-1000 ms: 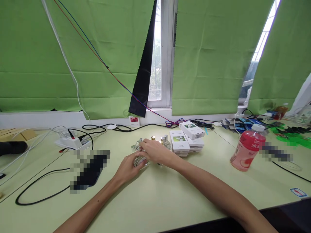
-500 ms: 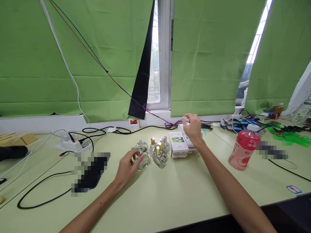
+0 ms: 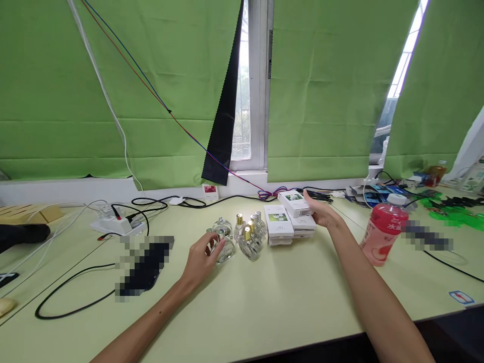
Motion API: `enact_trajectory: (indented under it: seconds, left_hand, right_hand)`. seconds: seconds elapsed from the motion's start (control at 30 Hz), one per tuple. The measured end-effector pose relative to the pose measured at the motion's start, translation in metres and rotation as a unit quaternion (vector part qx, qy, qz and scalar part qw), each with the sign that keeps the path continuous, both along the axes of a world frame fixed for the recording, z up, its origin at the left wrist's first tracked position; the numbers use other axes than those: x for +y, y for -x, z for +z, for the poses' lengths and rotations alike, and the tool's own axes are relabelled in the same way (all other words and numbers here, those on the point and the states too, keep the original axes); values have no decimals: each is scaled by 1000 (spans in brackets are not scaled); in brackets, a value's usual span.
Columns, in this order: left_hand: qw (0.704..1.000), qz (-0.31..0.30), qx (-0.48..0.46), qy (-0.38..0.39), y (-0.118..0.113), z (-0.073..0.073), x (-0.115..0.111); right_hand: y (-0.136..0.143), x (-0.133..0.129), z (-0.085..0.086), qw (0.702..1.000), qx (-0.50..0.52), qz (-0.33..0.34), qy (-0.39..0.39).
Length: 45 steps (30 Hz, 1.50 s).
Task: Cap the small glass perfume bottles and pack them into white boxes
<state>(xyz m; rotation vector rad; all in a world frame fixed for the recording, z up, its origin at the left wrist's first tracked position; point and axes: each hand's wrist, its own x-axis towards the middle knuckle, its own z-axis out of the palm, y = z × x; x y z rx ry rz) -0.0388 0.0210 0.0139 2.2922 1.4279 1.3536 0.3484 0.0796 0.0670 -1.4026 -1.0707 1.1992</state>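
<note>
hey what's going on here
A person has both hands at things on the table. The left hand is at the capped top of a glass bottle, while the right hand is at the right side of the top white box on a small pile. More glass bottles with gold and silver caps stand between the hands; a pink drink bottle stands farther right.

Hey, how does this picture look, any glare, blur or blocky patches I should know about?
In the head view, daylight nearly whites out parts of the window gap; gold caps glint on the clear glass bottles; coarse pixel blocks hide much of the dark slab; the fine print on the white boxes is too small to read.
</note>
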Motion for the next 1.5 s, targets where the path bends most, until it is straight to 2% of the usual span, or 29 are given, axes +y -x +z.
enact_trajectory:
  seconds: [0.1, 0.27, 0.53, 1.1, 1.5]
  left_hand:
    - [1000, -1, 0, 0, 1, -2, 2]
    - [1000, 0, 1, -1, 2, -4, 3]
    - [1000, -5, 2, -4, 0, -4, 3]
    - [1000, -12, 7, -18, 3, -6, 4]
    - [997, -55, 14, -46, 4, 1, -7]
  right_hand:
    - [3, -1, 1, 998, 52, 0, 43]
    - [2, -1, 0, 996, 82, -3, 43]
    - [4, 2, -2, 996, 84, 5, 40]
    - [31, 22, -5, 996, 71, 40, 31]
    - [30, 29, -5, 997, 57, 53, 17]
